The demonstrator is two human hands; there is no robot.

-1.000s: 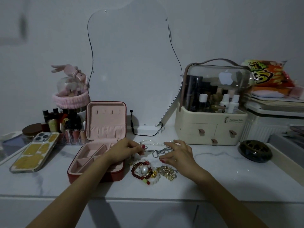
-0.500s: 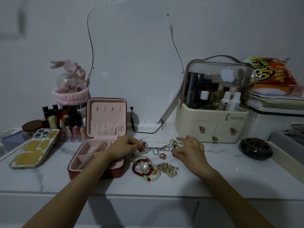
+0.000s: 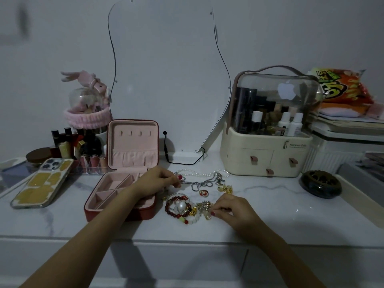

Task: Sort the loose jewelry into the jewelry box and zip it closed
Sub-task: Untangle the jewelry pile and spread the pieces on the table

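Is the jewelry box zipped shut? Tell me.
No, the jewelry box stands open, its lid upright and its pink compartments showing.

Head-worn wide-angle view, looking forward and down at a tabletop (image 3: pixel 270 215) against a wall.

There is only this one view, so no second one shares the scene. It sits close above the near edge: both forearms enter from the bottom corners and reach toward frame centre. The tabletop crosses the middle band, the wall fills the upper half, and a mirror (image 3: pixel 166 80) stands upper centre, facing the lens. Straight edges bow near the borders.
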